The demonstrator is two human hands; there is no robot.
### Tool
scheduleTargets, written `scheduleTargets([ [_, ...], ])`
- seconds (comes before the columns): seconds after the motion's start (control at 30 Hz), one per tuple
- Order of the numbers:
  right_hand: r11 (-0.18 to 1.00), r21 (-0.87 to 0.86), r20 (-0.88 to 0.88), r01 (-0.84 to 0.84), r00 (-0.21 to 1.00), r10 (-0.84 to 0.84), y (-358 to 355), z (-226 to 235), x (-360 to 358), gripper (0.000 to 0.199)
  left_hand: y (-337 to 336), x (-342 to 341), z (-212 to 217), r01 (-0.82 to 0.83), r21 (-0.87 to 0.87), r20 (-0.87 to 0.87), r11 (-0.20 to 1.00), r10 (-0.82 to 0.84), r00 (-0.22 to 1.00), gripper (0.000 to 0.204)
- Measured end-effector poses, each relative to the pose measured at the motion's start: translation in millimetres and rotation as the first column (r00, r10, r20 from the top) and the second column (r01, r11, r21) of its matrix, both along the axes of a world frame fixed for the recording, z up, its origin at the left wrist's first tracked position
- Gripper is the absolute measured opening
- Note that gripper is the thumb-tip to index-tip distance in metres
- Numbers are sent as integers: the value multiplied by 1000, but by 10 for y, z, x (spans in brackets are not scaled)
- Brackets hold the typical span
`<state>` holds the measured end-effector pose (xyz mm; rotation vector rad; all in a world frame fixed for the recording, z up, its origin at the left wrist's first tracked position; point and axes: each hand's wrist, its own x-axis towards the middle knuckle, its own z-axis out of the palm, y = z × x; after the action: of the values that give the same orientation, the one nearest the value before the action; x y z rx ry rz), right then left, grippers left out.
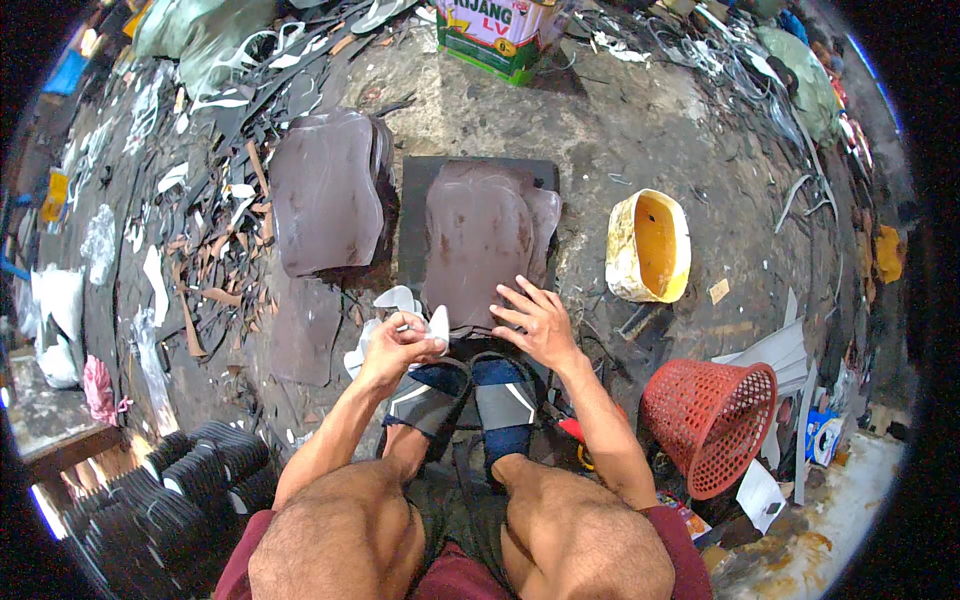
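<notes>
Bare knees (330, 530) rise nearest, with sandals (505, 404) just short of the near edge of a dark board (413, 205). Brown sheets (480, 230) lie stacked on it, one jutting toward its right edge. By the stack's near left corner, the left hand (402, 347) pinches a white piece (438, 324); the right hand (537, 322) spreads open at the near right corner, contact unclear. A narrow gap separates the board's left edge from another brown stack (328, 195); wider floor (585, 165) stretches from its right edge to a yellow tub (622, 250).
</notes>
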<state>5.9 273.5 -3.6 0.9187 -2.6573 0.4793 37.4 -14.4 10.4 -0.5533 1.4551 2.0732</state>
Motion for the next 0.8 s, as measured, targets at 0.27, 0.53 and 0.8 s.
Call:
scheduleTargets([
  [0.27, 478, -487, 671, 731, 664, -331, 169, 265, -422, 24, 639, -335, -164, 103, -430, -335, 897, -265, 904, 32],
  [0.53, 868, -409, 226, 281, 953, -201, -357, 447, -358, 20, 664, -469, -660, -402, -824, -538, 398, -773, 336, 25],
  [0.8, 939, -242, 325, 244, 932, -158, -463, -62, 112, 43, 354, -443, -722, -80, -959, -281, 272, -875, 395, 23],
])
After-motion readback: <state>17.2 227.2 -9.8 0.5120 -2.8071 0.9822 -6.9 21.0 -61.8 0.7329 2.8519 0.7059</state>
